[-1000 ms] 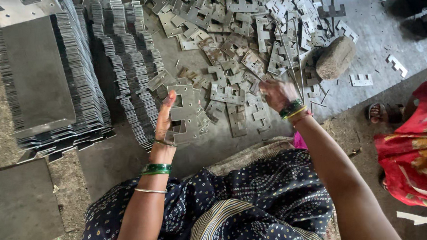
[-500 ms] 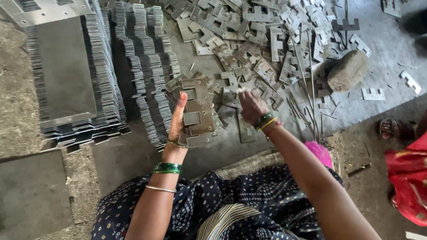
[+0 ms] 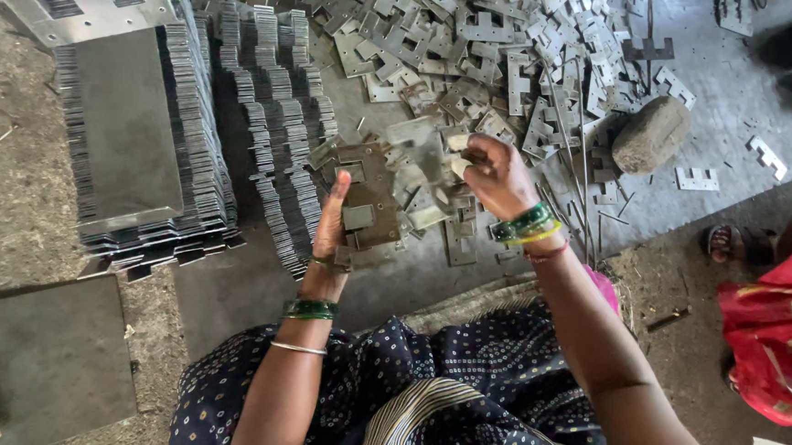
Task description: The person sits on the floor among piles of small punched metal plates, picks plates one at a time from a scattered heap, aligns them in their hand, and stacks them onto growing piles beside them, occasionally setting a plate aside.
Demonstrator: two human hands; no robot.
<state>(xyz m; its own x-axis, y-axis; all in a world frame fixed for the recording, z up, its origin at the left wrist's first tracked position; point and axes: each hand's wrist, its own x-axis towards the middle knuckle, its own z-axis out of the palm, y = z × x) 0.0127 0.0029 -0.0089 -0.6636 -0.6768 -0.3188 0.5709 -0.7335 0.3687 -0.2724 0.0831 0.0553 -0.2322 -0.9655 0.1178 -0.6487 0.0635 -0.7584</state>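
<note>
Both hands are raised over the floor [image 3: 235,287] in front of the seated person. A small stack of notched metal plates [image 3: 367,197] is steadied by the left hand [image 3: 330,225], whose open palm is pressed flat against the stack's side with the fingers straight. A single stamped plate [image 3: 424,161], blurred in the picture, is gripped by the right hand [image 3: 494,175] between thumb and fingers and is held just beside that stack, close to its top.

Much sorted work is already visible: several tidy rows of stacked plates [image 3: 280,120] are lined up to the left, just beside the held stack, and a taller pile of larger sheets [image 3: 130,138] is set beyond them. A wide loose heap of unsorted plates [image 3: 495,42] is spread over the floor ahead and to the right, so a large share appears to be left. A rounded stone [image 3: 652,133] is lying to the right of the hands, with thin metal rods [image 3: 586,183] beside it. Another person's red garment [image 3: 779,346] is seen at the right edge.
</note>
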